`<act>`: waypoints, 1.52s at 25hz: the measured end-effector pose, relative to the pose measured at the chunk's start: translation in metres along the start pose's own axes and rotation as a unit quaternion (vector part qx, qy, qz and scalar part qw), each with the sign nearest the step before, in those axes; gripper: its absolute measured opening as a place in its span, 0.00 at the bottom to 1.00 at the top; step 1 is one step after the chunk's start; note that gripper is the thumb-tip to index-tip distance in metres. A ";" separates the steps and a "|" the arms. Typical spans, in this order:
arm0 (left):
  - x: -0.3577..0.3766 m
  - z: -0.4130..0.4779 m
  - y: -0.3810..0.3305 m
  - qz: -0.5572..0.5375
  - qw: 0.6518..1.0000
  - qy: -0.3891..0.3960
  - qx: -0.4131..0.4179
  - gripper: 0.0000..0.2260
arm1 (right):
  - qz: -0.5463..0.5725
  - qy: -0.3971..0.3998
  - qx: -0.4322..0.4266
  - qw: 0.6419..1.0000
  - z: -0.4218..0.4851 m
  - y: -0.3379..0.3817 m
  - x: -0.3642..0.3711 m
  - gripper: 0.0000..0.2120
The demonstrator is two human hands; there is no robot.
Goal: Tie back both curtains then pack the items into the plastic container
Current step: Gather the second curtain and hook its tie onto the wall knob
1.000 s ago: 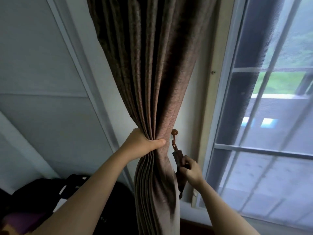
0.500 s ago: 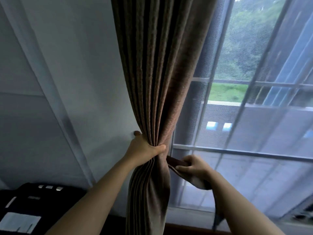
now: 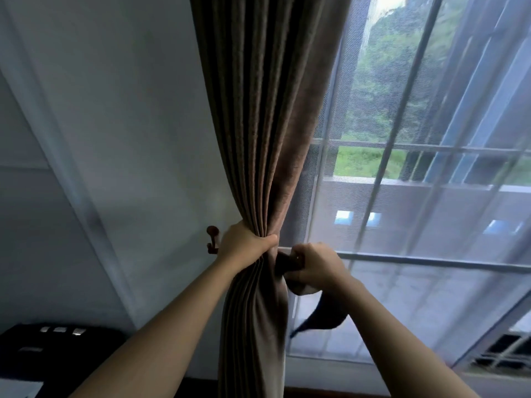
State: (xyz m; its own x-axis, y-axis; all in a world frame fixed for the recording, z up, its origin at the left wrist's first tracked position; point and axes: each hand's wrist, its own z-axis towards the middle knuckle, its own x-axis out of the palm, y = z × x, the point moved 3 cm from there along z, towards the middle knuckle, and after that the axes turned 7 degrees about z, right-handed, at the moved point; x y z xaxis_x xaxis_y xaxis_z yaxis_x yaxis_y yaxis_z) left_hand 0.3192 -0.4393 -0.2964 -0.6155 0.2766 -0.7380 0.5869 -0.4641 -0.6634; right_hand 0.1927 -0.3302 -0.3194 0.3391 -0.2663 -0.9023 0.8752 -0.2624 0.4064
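View: head, looking forward at the hands.
Curtain: brown and pleated. It hangs from the top edge between the wall and the window, is squeezed into a narrow bunch at mid-height, and falls looser again to the bottom edge.
Left hand: wrapped round the bunch from the wall side at its narrowest part. The thumb lies across the front folds and the fingers are hidden behind the cloth. It grips the curtain firmly.
Right hand: just beside the bunch on the window side, a little lower than the left hand. The fingers are curled into a fist that grips the tieback.
Tieback: a dark brown fabric strap. One part runs from the fist to the curtain's edge and touches it. A fold sags under the fist, and a loose tail trails down past the right forearm in front of the window. Whether it goes all the way round the bunch cannot be told.
Hook: small and dark, with a round knob. It sits on the wall just left of the left hand, partly hidden by the wrist.
Wall: pale, left of the curtain, crossed by a slanting strip of moulding.
Window: fills the right half with grey bars. Greenery and a building show outside.
Case: black, in the lower left corner, with small silvery parts on top. It is well apart from both hands.
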 end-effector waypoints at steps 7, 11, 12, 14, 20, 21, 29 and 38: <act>-0.001 0.012 -0.017 0.012 0.996 0.073 -0.051 0.20 | 0.045 -0.139 0.073 0.987 -0.045 0.035 0.046 0.09; -0.009 0.021 -0.014 -0.056 0.983 0.168 -0.051 0.25 | 0.217 -0.189 0.111 0.951 -0.060 0.050 0.071 0.09; -0.011 0.022 -0.013 -0.067 0.977 0.197 -0.043 0.25 | 0.268 -0.185 0.122 0.938 -0.061 0.051 0.076 0.09; -0.015 0.020 -0.014 -0.084 0.968 0.235 -0.025 0.23 | 0.342 -0.166 0.110 0.918 -0.060 0.056 0.083 0.08; -0.016 0.018 -0.017 -0.128 0.944 0.305 0.008 0.21 | 0.409 -0.205 0.088 0.885 -0.047 0.059 0.090 0.14; -0.016 0.019 -0.017 -0.129 0.943 0.308 0.009 0.20 | 0.438 -0.214 0.098 0.868 -0.045 0.057 0.093 0.16; -0.018 0.018 -0.020 -0.101 0.949 0.299 0.013 0.11 | 0.555 -0.247 0.196 0.770 -0.026 0.050 0.106 0.30; -0.021 0.013 -0.020 -0.056 0.954 0.294 0.018 0.19 | 0.513 -0.245 0.238 0.788 -0.007 0.063 0.104 0.25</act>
State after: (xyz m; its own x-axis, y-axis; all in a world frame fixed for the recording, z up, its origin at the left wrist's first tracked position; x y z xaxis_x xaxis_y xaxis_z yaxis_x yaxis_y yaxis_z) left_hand 0.3140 -0.4466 -0.2659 -0.2657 0.7459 -0.6108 0.5095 -0.4292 -0.7458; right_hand 0.2853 -0.3682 -0.3881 0.5083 -0.8596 0.0521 -0.0396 0.0371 0.9985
